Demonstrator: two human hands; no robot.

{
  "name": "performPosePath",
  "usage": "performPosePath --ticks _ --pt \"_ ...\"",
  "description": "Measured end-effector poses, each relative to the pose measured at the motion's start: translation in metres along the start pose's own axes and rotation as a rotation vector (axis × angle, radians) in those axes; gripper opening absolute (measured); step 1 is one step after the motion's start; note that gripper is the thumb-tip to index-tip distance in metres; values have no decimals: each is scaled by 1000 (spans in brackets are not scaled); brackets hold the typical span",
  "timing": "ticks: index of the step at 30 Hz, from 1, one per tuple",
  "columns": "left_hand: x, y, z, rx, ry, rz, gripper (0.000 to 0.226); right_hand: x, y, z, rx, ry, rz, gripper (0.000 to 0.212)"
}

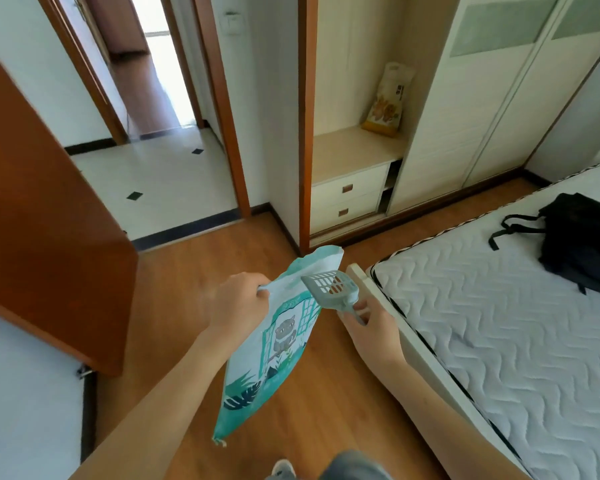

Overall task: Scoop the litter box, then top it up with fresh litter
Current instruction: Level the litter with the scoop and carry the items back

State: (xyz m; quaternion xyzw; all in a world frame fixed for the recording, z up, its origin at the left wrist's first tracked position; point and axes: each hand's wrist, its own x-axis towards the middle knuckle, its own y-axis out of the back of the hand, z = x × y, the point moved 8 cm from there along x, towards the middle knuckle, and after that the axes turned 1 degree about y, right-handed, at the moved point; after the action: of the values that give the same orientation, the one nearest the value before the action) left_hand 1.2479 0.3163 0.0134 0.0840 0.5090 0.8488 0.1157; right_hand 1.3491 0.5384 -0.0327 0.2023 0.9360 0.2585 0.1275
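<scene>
Down at the bottom edge, a shoe [283, 468] stands on the wooden floor [174, 306], and two bare forearms reach forward from there. Left hand [238, 301] pinches the top corner of a teal litter bag [274, 344], which hangs free above the floor with its mouth open. Right hand [369, 322] is curled round the handle of a grey slotted scoop [329, 289], whose head is tipped toward the bag's opening; something brownish shows through the slots, though I cannot tell what it is. The two hands are apart, with the bag between them.

The litter box itself is not in view, so its state cannot be judged.

Risks, as I judge them: the bag hangs from a single pinched corner, so it could slip or its mouth could fold shut, and anything tipped from the scoop would then land on the floor. If this is the fresh-litter bag, tipping waste in would spoil it.

Just right of the scoop runs the mattress [499, 323], close enough to catch spills, with a black backpack [582, 244] on it. Farther off stand a wardrobe [458, 116] with a yellow bag [388, 102] on its shelf, and an open door [42, 220].
</scene>
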Motion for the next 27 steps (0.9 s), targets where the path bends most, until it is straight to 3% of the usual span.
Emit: performPosePath --ticks 9,27 --pt "167 -4 0 -57 -80 -89 19 138 -11 -32 1 -95 111 8" --pt "508 -48 72 5 -72 -123 18 469 32 -47 104 -145 114 9"
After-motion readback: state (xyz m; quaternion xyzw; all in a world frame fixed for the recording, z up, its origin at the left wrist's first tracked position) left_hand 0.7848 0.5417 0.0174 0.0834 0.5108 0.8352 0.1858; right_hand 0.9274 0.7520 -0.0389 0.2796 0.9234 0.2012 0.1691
